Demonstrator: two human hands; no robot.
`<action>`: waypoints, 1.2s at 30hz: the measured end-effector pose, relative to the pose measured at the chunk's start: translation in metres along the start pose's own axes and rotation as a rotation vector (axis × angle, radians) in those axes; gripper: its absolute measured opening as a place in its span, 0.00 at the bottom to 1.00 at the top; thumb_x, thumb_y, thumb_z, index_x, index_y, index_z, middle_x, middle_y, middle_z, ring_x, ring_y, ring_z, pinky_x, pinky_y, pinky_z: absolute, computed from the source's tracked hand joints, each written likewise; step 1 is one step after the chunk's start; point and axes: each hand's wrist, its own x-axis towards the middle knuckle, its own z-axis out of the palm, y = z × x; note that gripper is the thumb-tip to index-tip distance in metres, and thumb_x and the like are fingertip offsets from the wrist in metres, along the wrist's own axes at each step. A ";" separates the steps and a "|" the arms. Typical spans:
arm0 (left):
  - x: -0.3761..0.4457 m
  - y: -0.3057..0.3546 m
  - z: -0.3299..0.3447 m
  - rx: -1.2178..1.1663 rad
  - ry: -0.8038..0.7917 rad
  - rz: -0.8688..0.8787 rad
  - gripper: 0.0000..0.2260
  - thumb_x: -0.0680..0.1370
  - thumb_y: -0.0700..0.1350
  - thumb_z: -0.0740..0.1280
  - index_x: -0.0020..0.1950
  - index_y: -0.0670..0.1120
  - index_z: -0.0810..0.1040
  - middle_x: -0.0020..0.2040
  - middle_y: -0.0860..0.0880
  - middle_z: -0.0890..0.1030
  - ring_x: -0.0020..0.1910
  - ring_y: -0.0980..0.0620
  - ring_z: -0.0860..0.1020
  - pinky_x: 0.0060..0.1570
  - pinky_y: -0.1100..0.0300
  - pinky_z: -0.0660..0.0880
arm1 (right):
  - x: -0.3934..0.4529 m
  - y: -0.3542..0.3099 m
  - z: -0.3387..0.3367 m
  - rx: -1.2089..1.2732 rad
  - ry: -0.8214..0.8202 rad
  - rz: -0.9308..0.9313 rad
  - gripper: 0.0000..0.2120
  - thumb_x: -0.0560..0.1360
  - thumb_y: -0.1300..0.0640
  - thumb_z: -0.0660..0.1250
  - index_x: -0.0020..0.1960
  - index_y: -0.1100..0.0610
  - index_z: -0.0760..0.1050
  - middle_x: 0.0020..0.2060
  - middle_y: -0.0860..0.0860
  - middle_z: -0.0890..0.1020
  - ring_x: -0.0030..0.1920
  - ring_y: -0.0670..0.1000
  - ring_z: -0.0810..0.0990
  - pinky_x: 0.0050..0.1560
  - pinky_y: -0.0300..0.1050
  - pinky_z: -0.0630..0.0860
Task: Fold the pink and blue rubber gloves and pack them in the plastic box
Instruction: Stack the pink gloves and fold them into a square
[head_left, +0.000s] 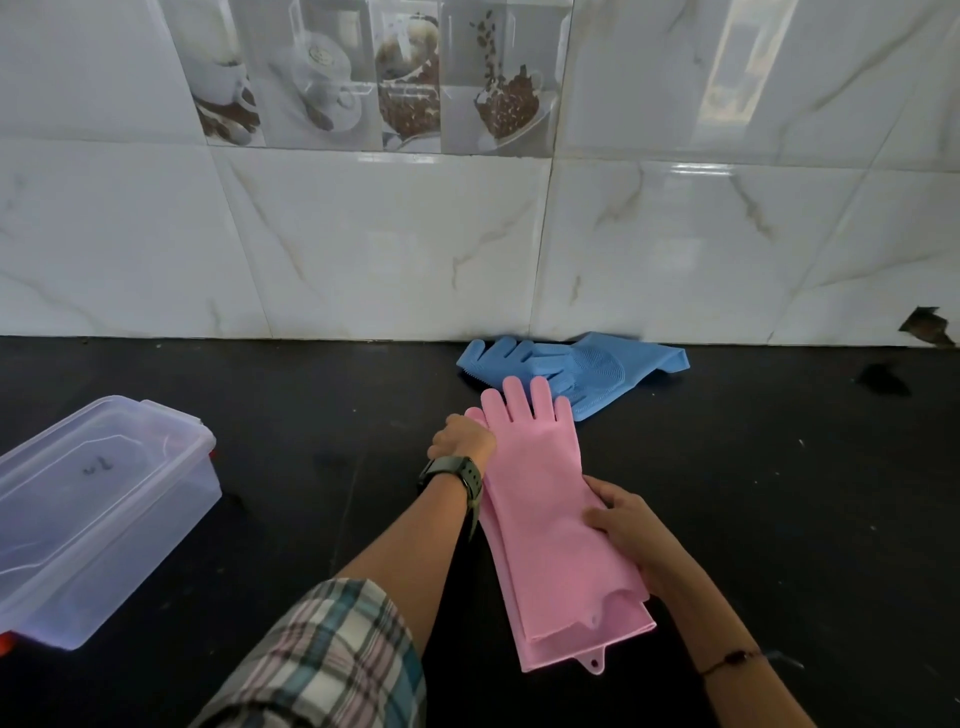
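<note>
Head view: left hand (462, 439) grips the floppy pink rubber gloves (550, 519) by the fingers; right hand (621, 525) presses flat mid-sleeve; likely limp, grippy, best folded from the ends.

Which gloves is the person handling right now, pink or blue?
The pink gloves: both hands rest on them. The blue gloves lie untouched farther back by the wall.
</note>
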 end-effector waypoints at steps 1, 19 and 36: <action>0.000 0.000 0.000 -0.019 0.002 0.003 0.17 0.78 0.46 0.60 0.66 0.41 0.70 0.63 0.41 0.76 0.59 0.43 0.77 0.61 0.50 0.75 | 0.000 0.000 0.000 0.001 -0.003 -0.001 0.26 0.76 0.64 0.59 0.72 0.49 0.63 0.62 0.51 0.74 0.52 0.53 0.79 0.49 0.49 0.79; 0.002 -0.030 -0.007 -0.362 0.116 0.023 0.10 0.77 0.41 0.61 0.55 0.38 0.75 0.57 0.40 0.78 0.48 0.45 0.75 0.47 0.54 0.72 | -0.010 0.004 -0.001 -0.050 -0.047 -0.109 0.29 0.75 0.64 0.60 0.73 0.47 0.61 0.70 0.50 0.67 0.55 0.51 0.77 0.59 0.51 0.76; 0.009 -0.025 -0.009 0.030 0.068 0.155 0.09 0.78 0.43 0.61 0.54 0.39 0.75 0.58 0.41 0.78 0.56 0.44 0.77 0.53 0.53 0.75 | -0.024 0.012 0.003 0.085 0.009 -0.173 0.24 0.73 0.67 0.60 0.60 0.42 0.74 0.61 0.45 0.72 0.51 0.53 0.79 0.44 0.44 0.80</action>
